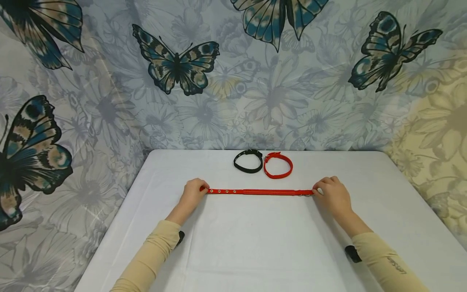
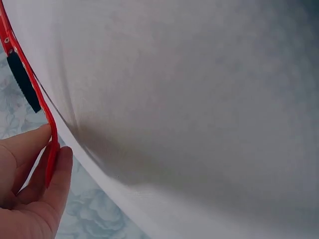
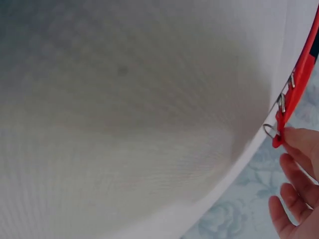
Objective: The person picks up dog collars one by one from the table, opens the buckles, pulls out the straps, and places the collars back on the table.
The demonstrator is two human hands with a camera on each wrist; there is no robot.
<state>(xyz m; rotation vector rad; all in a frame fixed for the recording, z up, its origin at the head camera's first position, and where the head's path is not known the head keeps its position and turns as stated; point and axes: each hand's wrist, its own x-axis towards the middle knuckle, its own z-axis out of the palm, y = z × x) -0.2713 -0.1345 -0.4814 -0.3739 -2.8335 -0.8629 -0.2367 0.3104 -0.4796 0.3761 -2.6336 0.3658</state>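
A red collar (image 1: 270, 192) is stretched out straight between my two hands, over the white table. My left hand (image 1: 195, 190) pinches its end with the metal-rimmed holes; in the left wrist view that red tip pokes out between thumb and fingers (image 2: 62, 169). At the other end, my right hand (image 1: 333, 195) pinches the collar beside its metal buckle and rings, which show in the right wrist view near the thumb (image 3: 299, 139). Behind the strap, a black collar (image 1: 248, 170) and a second red collar (image 1: 278, 176) lie fastened into loops, side by side.
The white-covered table (image 1: 248, 247) reaches back to a wall (image 1: 204, 117) with butterfly and flower patterns. Dark wrist devices (image 1: 352, 254) poke out below both sleeves.
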